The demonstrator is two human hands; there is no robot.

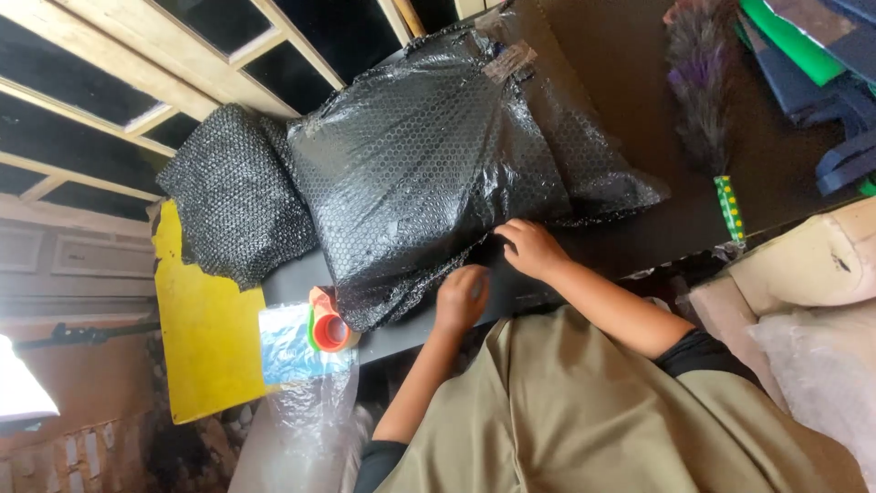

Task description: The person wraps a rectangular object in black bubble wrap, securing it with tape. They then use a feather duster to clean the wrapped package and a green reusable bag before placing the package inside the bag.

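A large package wrapped in black bubble wrap (429, 164) lies on a dark table (630, 82). My left hand (461, 297) is at the package's near edge, fingers curled onto the wrap. My right hand (531, 248) rests just beside it, its fingers spread flat on the wrap's lower edge where it meets the table. A strip of brown tape (511, 62) sits on the far end of the package. A second piece of black bubble wrap (237, 196) lies against the package's left side.
An orange-and-green tape roll (328, 330) sits by a clear and blue plastic bag (287, 345) and a yellow board (205, 329). A feather duster (701, 87) with a green handle lies on the table. Blue and green items (812, 64) and beige bundles (803, 265) crowd the right side.
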